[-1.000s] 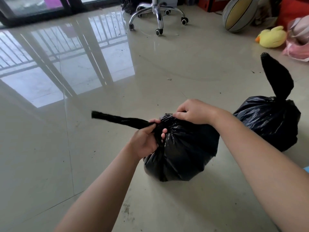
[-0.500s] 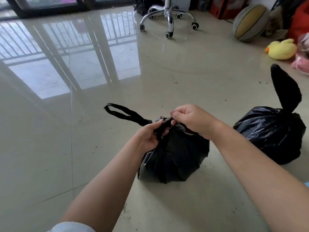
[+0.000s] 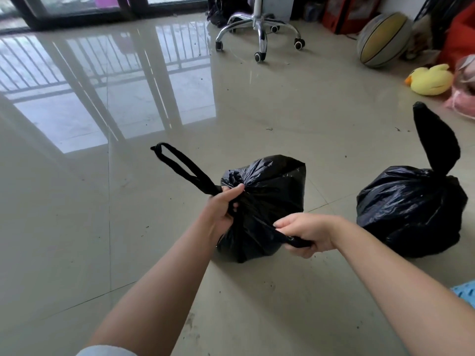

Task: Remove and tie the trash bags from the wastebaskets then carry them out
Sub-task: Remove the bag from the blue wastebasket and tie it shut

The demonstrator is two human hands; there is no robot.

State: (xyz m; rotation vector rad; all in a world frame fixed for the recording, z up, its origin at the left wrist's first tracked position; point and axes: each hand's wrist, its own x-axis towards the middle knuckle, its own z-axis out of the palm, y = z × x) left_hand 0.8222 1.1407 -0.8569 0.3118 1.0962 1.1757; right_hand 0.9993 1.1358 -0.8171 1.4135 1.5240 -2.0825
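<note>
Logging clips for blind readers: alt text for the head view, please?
Two hands knot a black trash bag on the tiled floor: left hand grips its looped neck, right hand pulls a strand. A second bag sits alongside.

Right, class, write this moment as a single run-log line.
step: tying near trash bag | left hand: grips loop | right hand: pulls other strip | second bag: tied, on floor
</note>
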